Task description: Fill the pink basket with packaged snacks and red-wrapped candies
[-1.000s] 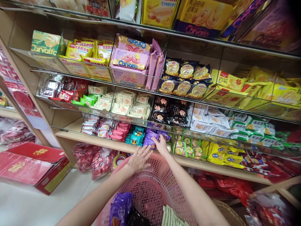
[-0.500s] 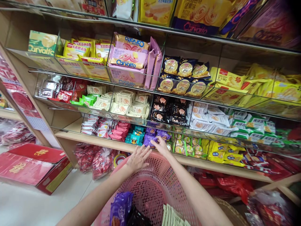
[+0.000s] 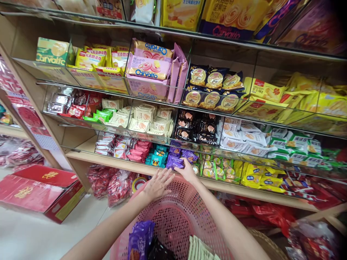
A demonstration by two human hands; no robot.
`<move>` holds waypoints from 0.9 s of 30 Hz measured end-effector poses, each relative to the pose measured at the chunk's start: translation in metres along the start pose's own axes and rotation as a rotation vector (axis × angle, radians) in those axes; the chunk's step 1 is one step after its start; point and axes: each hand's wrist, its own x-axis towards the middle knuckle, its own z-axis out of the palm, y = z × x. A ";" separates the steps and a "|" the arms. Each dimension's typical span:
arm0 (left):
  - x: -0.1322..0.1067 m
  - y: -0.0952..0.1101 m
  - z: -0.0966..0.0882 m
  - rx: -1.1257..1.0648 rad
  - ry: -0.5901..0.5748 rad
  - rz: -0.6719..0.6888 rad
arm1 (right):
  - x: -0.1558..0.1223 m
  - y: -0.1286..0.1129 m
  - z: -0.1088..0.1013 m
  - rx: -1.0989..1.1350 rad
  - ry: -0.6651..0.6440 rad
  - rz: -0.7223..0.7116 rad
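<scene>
My right hand (image 3: 187, 170) reaches to the lowest shelf, its thumb and fingers closed at the right edge of a purple snack packet (image 3: 173, 162). That packet lies at the front of its compartment among other purple ones. My left hand (image 3: 159, 183) is open, palm down, with fingers stretched out over the far rim of the pink plastic basket (image 3: 173, 206). Down in the basket are purple packets (image 3: 140, 238), black packets (image 3: 161, 250) and a row of cream packets (image 3: 200, 249). Teal packets (image 3: 157, 156) sit just left of the purple ones on the shelf.
Glass-fronted shelves (image 3: 151, 168) of biscuits and sweets span the view. A red carton (image 3: 40, 191) stands on the floor at left. Bags of red sweets (image 3: 120, 187) and a tape roll (image 3: 138, 183) lie under the shelf. A woven basket (image 3: 267, 245) is at lower right.
The view has shifted slightly. My right fingers have closed in on the edge of the purple packet. My left hand stays spread over the basket rim.
</scene>
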 end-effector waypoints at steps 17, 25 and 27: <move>-0.041 0.069 -0.062 -1.644 0.348 -0.660 | -0.109 -0.097 0.023 0.915 -0.065 0.451; -0.059 0.084 -0.062 -1.863 0.503 -0.850 | -0.139 -0.114 0.037 0.768 -0.167 0.438; -0.061 0.085 -0.061 -1.896 0.524 -0.887 | -0.141 -0.119 0.036 0.736 -0.185 0.430</move>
